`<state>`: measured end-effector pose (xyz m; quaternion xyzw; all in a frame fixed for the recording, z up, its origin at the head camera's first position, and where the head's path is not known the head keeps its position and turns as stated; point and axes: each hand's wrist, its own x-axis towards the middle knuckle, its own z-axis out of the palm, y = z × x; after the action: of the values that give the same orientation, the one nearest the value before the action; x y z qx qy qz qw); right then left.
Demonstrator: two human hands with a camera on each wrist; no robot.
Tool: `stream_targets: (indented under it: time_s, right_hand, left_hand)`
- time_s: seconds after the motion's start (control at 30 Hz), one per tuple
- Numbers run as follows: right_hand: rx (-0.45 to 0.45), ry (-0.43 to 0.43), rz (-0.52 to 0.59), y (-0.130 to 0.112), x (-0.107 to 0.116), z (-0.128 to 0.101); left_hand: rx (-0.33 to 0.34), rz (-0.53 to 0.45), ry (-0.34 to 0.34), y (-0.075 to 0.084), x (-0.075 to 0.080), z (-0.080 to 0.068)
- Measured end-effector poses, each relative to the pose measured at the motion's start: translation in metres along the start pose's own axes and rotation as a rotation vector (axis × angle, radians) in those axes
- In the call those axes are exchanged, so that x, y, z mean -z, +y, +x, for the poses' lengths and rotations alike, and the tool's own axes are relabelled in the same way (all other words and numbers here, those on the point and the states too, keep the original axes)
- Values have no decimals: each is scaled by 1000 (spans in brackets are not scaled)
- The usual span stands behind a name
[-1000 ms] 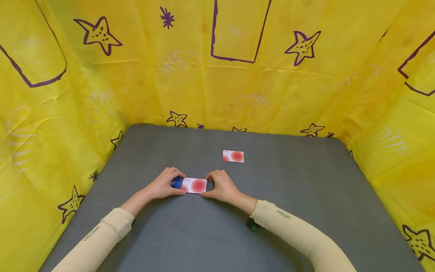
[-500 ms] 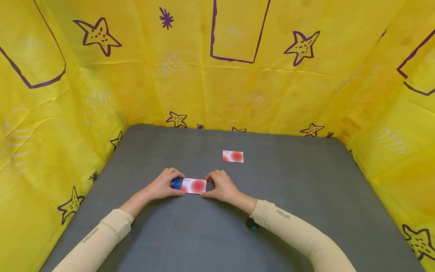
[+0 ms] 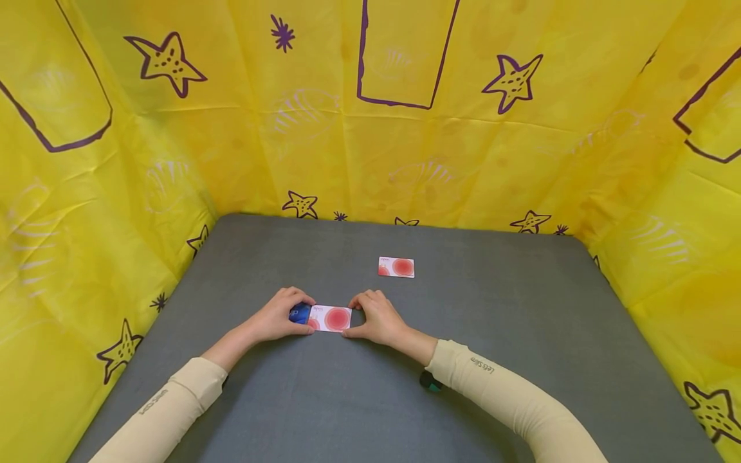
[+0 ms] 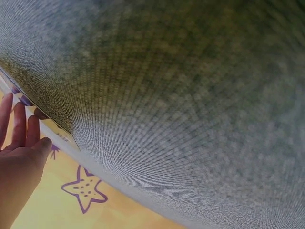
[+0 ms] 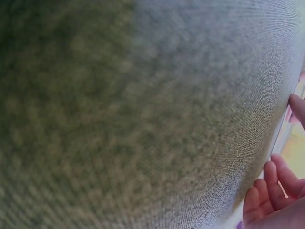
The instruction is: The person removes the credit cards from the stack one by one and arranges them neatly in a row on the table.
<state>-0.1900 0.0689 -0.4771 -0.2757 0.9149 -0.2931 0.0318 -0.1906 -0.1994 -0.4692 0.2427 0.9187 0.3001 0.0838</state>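
Note:
A white card with a red circle (image 3: pixel 331 318) lies flat on the grey table (image 3: pixel 370 399), overlapping a blue card (image 3: pixel 300 313) at its left end. My left hand (image 3: pixel 289 314) curls over the blue card, fingers on its far edge and thumb on the near edge. My right hand (image 3: pixel 366 316) pinches the right end of the white card between thumb and fingers. In the left wrist view the left hand's fingers (image 4: pixel 21 129) touch the card's edge (image 4: pixel 55 128). The right wrist view shows only the right hand's fingers (image 5: pixel 274 188) against the table surface.
A second white card with a red circle (image 3: pixel 396 267) lies alone farther back, right of centre. Yellow cloth with purple stars (image 3: pixel 370 128) walls the table on the left, back and right. Both cream sleeves rest near the front.

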Motion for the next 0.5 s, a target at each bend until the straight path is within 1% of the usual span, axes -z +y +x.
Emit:
stream_targets:
  time_s: [0.2,0.33,0.43,0.5]
  right_hand:
    - [6,2,-9,-1,0,0]
    - [16,10,13,-1,1,-1]
    - [31,23,32,-1,2,-2]
    - [56,48,36,0,3,-2]
  left_hand:
    - [4,-3,-3,0,0,0]
    - [2,7,2,1,0,-1]
    - [1,14,8,2,0,-1]
    - [3,6,14,5,1,-1]
